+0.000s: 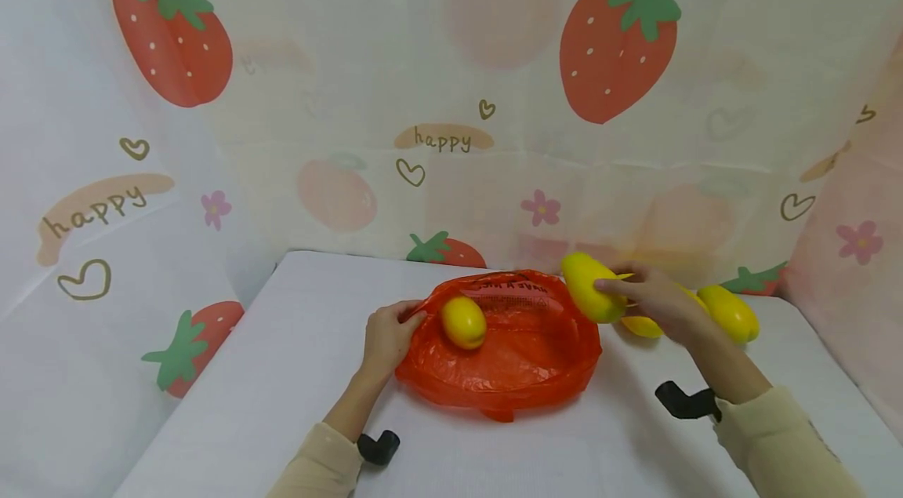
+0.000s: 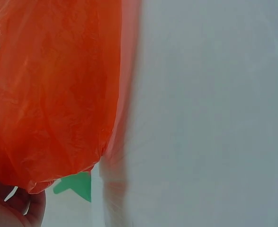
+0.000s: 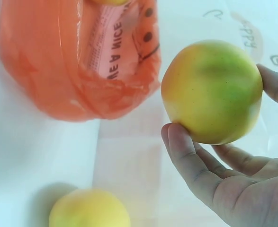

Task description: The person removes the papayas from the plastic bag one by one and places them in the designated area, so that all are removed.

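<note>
A red plastic bag lies on the table with its mouth spread wide. One yellow mango is inside it, near the left rim. At that rim my left hand pinches the bag's edge; the left wrist view has the bag's red side and part of the hand. Just above the right rim, my right hand holds another yellow mango. Seen from the right wrist, thumb and fingers grip this mango, whose skin shades to green, apart from the bag.
More yellow mangoes, one partly behind the right hand and another farther right, lie on the white table. A printed cloth with strawberries hangs behind and at both sides. A black mount sits at the right wrist.
</note>
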The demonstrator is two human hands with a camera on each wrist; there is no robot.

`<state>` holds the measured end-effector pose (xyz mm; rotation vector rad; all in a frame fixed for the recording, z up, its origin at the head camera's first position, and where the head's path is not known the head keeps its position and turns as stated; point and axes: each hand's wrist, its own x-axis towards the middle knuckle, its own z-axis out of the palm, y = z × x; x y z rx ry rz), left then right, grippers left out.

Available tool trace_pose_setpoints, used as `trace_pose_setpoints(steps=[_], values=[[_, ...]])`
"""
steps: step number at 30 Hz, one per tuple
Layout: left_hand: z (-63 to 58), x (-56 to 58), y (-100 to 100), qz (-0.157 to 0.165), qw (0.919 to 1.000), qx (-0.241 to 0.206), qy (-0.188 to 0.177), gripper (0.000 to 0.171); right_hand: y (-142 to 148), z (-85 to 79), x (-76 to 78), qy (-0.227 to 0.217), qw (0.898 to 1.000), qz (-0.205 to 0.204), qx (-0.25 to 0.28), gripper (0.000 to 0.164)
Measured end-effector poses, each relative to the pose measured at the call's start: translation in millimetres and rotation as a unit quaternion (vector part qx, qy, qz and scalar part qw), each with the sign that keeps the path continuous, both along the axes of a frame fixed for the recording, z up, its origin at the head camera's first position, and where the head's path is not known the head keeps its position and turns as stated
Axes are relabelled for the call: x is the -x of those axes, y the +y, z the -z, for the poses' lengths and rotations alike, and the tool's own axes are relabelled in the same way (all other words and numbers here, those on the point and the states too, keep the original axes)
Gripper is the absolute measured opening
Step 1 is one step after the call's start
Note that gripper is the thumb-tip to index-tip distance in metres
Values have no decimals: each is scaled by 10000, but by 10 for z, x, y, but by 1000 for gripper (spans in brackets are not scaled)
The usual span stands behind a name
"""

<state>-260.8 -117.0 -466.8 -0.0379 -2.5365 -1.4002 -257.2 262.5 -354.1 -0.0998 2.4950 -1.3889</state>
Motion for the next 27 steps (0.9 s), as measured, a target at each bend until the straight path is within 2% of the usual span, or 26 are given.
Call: trace_pose_setpoints(steps=[16, 27], values=[[-32, -4, -7, -19, 10000, 6, 11, 25, 284, 130, -152, 183, 9996, 217, -3, 76], [-55, -10, -14, -15, 10000, 3, 24, 25, 450, 161, -261, 267, 9980, 401, -415, 80]])
